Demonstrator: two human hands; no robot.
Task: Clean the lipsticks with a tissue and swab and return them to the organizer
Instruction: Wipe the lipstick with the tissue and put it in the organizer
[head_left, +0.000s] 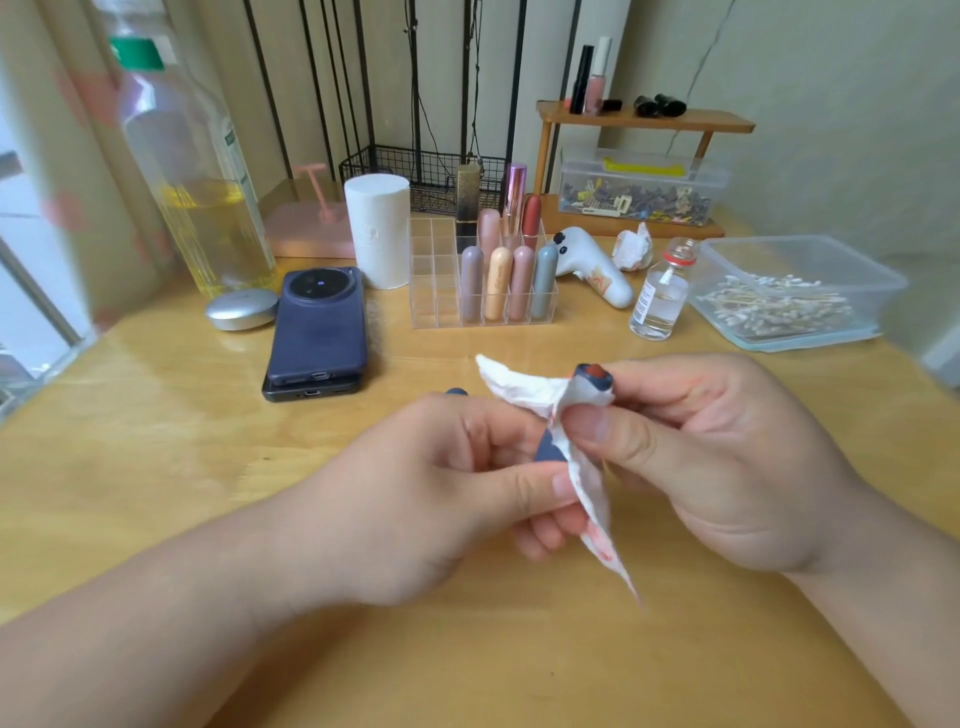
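Bottle: tall clear bottle of yellow liquid, far left on the wooden table.
Phones: two dark phones, stacked, near the left hand.
Organizer: clear gridded organizer at table centre; pastel lipsticks stand upright in its right-hand compartments.
Left hand: left hand, fingers curled round the lower body of the dark blue lipstick.
Lipstick: held above the table between both hands, its red tip uncovered and facing up.
Tissue: red-stained tissue wraps the tube's upper end and trails downward.
Right hand: right hand, thumb and fingers pinching the tissue against the tube.
Swabs: cotton swabs in a clear box, far right, beside a small glass vial.
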